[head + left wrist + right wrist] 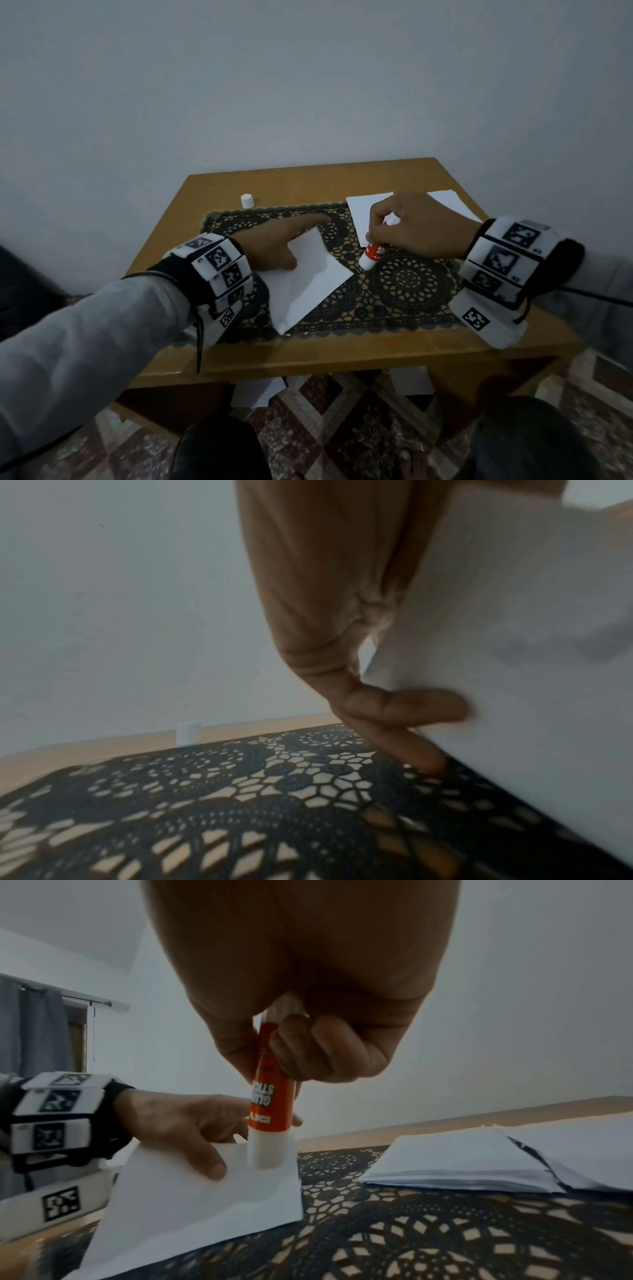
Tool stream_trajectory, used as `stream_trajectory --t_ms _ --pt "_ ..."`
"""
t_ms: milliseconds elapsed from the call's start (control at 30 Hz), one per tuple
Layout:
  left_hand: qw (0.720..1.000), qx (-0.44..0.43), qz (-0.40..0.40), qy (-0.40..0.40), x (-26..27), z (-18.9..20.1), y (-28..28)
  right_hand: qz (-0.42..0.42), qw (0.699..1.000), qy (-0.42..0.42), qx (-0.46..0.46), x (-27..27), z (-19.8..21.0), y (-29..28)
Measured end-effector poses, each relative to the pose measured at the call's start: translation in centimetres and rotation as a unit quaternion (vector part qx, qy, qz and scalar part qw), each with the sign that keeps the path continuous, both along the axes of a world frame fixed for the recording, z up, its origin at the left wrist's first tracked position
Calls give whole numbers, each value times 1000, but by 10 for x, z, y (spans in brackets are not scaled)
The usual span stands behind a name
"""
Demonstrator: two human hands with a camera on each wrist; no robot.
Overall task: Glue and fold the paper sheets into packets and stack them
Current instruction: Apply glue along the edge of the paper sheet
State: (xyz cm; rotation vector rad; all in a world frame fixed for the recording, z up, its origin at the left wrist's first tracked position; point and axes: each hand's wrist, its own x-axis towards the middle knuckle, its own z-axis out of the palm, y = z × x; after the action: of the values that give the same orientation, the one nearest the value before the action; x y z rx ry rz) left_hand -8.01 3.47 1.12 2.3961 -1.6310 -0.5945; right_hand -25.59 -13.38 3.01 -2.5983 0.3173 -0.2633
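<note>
My left hand (291, 246) pinches a white paper sheet (308, 284) on the black lace mat (404, 284), thumb on top and fingers behind it. The sheet's left side is raised off the mat. In the left wrist view a finger (404, 707) curls across the sheet (514, 669). My right hand (378, 231) grips a red and white glue stick (373, 255), uncapped tip down, just right of the sheet. The right wrist view shows the glue stick (272, 1104) in my right hand (291, 1053), its tip close to the sheet's (205, 1210) upper corner, and my left hand (192, 1123) behind.
Two stacks of white paper (363, 212) (448, 202) lie at the back right of the wooden table (342, 353). The glue stick's white cap (247, 200) stands at the back left. More paper (257, 390) lies below the table's front edge. A plain wall is close behind.
</note>
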Motion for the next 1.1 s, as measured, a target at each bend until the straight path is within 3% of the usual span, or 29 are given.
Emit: stream_trajectory --t_ms 67,400,567,800,1100 --pt "1000 -22 5 11 -1 -1 1 1 1000 10 2 4 -1 3" --pt "977 -81 180 85 -1 -7 3 -2 998 -6 -57 47 -11 10" --pt "976 -28 210 57 -3 -17 6 -7 997 14 -74 69 -18 14" --pt "985 33 170 -19 -10 -25 1 -16 995 47 -85 82 -29 24" --pt "995 38 72 -66 -8 -24 0 4 996 51 -70 77 -29 29"
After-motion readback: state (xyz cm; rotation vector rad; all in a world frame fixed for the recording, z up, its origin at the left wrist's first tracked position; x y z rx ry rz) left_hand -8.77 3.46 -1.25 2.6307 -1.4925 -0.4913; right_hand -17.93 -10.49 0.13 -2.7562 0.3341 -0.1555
